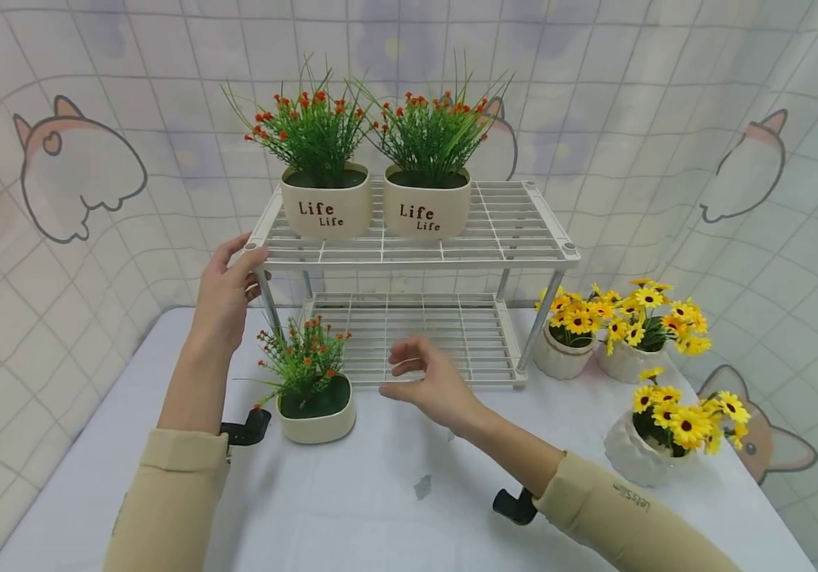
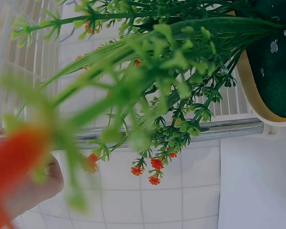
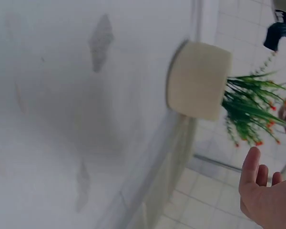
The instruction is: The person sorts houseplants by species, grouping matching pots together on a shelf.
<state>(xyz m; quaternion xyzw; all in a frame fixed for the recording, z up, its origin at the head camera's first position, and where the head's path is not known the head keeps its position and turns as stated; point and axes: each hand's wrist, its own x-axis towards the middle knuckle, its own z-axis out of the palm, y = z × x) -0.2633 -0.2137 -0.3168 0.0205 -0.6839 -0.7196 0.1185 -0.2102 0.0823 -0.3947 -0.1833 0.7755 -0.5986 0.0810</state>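
Observation:
My left hand (image 1: 223, 298) grips the front left corner of a white two-tier wire rack (image 1: 512, 226), thumb at the top corner. In front of that corner a cream pot of red-flowered grass (image 1: 316, 413) stands on the table; its stems fill much of the left wrist view, partly hiding the hand. To the right of this pot, before the lower shelf, my right hand (image 1: 441, 389) hovers with fingers loosely bent and nothing in them. Two matching "Life" pots, one on the left (image 1: 326, 210) and one beside it (image 1: 426, 210), sit on the upper shelf.
Three white pots of yellow flowers stand right of the rack: one close to its leg (image 1: 562, 357), another behind (image 1: 630, 361), a third nearer the front (image 1: 641, 453). A white cloth covers the table (image 1: 380, 516). A tile-patterned curtain (image 1: 187, 159) hangs behind.

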